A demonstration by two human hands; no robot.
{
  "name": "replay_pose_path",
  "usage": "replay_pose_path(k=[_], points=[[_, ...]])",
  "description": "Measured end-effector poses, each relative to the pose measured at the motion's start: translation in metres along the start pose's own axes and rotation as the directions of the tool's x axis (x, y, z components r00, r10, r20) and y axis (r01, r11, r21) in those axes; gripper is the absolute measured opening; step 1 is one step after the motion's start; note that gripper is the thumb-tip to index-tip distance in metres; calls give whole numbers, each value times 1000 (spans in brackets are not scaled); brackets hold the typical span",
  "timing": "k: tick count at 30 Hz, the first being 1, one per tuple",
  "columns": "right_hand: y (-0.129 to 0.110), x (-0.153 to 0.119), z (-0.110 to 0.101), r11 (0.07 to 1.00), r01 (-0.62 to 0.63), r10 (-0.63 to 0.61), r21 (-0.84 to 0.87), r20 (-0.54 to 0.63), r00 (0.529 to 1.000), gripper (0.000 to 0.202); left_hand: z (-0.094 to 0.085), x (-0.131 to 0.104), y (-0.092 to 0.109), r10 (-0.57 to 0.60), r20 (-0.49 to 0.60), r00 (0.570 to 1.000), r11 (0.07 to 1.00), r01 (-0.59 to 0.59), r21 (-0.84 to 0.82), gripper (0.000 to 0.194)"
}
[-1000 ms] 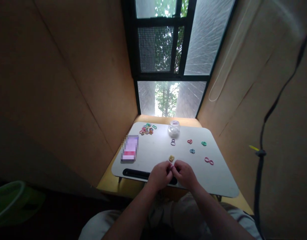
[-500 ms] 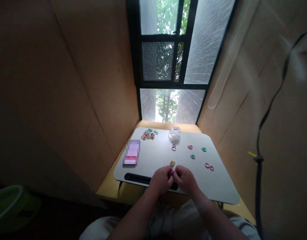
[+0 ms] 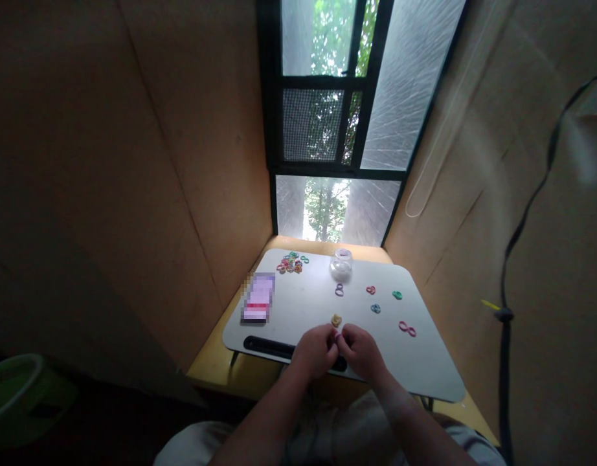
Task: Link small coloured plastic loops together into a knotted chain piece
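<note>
My left hand (image 3: 318, 350) and my right hand (image 3: 359, 349) meet over the front edge of a white lap table (image 3: 298, 298). Both are closed in a pinch on a small pink band (image 3: 337, 336), mostly hidden by the fingers. Just beyond my fingertips lies a yellowish band bundle (image 3: 336, 320). Farther off are a purple band (image 3: 339, 290), a red one (image 3: 371, 290), a blue one (image 3: 375, 309), a green one (image 3: 397, 295) and a pink figure-eight band (image 3: 407, 329).
A clear jar (image 3: 341, 264) stands near the back edge. A pile of colourful bands (image 3: 289, 263) lies back left, with a phone (image 3: 258, 298) in front of it. A black slot (image 3: 268, 347) runs along the near edge. A cable (image 3: 505, 259) hangs at right.
The view has shifted slightly. Both hands stay together on the pink band, with hardly any finger movement.
</note>
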State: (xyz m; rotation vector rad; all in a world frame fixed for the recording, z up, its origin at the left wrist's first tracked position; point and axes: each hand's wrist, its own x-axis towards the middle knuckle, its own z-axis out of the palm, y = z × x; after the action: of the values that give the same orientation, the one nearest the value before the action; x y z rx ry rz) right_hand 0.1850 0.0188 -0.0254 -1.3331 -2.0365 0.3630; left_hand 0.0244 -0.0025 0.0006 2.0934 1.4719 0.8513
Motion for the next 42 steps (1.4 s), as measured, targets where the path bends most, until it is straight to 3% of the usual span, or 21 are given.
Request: replay_pose_path(k=[11,42], points=[[0,-2,1,1000,22,-23,-13,-28,999,25,-2,-1,5,-36,18,999,999,35,18,7],[1,1,-2,1000,5,-5,5,27,1000,26,6,0,-6,38,4,999,999,-38,30,8]])
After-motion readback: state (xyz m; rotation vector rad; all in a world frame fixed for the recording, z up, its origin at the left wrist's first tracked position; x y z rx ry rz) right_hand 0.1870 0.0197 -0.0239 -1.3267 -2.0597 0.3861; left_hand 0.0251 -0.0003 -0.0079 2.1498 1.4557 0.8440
